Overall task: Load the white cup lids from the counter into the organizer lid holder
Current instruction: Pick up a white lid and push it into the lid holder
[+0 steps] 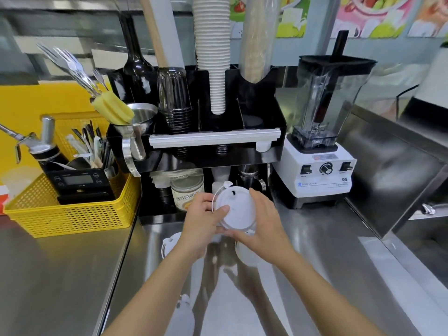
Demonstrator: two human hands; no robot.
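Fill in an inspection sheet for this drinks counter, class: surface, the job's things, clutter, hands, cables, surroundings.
Surface: steel counter, shiny, reflecting the arms.
Job's things: white lid held up in front of the black organizer; more lids lie on the counter under the hands.
Clutter: yellow basket with scale and utensils; blender; jar under the organizer.
Hands: left hand and right hand both grip the white lid.
Cables: dark cord behind the blender.
Surroundings: cup stack standing in the organizer; fruit posters on the wall.
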